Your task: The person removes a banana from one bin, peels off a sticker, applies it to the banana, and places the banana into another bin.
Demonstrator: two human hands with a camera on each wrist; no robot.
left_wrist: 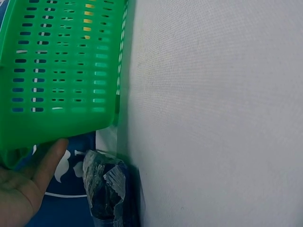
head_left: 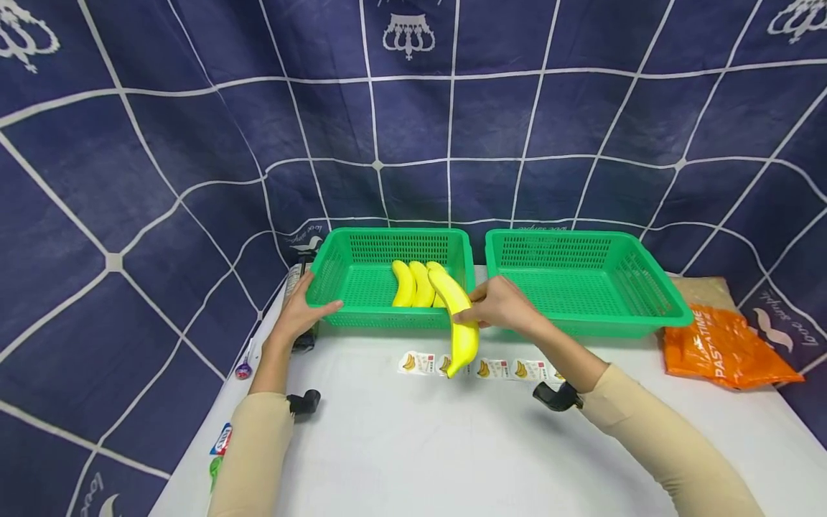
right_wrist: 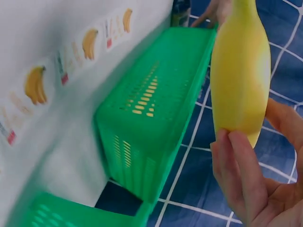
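My right hand (head_left: 500, 303) pinches a yellow banana (head_left: 462, 337) between thumb and fingers, in front of the left green basket. In the right wrist view the banana (right_wrist: 241, 71) stands upright above the fingertips (right_wrist: 236, 146). My left hand (head_left: 298, 311) is at the left end of the green basket (head_left: 368, 318), its thumb stretched out towards the rim. The left wrist view shows that thumb (left_wrist: 53, 158) just beside or touching the basket's rim (left_wrist: 57, 132); the other fingers are mostly hidden. Several yellow bananas (head_left: 423, 289) lie side by side on the right of that basket.
A second green basket (head_left: 588, 324) stands to the right. Banana-picture stickers (head_left: 494, 369) lie in a row before the baskets. An orange pasta bag (head_left: 720, 352) is at the far right. A dark plastic-wrapped package (left_wrist: 106, 189) sits beside the left hand. A patterned blue curtain (head_left: 413, 122) hangs behind.
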